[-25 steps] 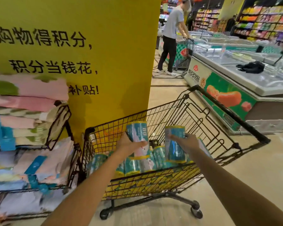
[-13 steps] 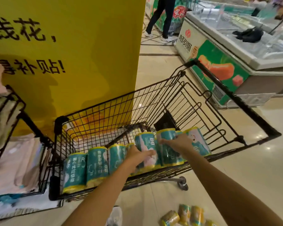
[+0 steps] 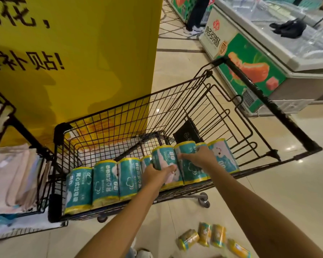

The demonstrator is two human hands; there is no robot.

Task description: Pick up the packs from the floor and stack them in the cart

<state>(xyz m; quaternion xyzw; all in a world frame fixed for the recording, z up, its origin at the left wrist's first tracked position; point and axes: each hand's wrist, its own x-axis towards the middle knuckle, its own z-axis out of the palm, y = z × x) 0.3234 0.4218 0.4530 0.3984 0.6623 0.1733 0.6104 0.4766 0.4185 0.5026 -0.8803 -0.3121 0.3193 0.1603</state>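
left hand [image 3: 157, 174] grip: wrapped round teal pack [image 3: 163, 155], stood upright to match the row [image 3: 104, 181]
right hand [image 3: 199, 157] grip: holding neighbouring pack [image 3: 189, 172], tucked snug, probably so nothing topples
cart [image 3: 61, 131]: near side filling first
floor packs [image 3: 205, 233]: waiting

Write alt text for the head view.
The person's left hand grips one teal-and-yellow pack and the right hand grips the next pack, both in a row of packs inside a black wire cart. More packs lie on the floor nearby.

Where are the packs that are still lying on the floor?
In the head view, bottom right of centre: the floor packs lie on the tiles beside the cart, between the two forearms.
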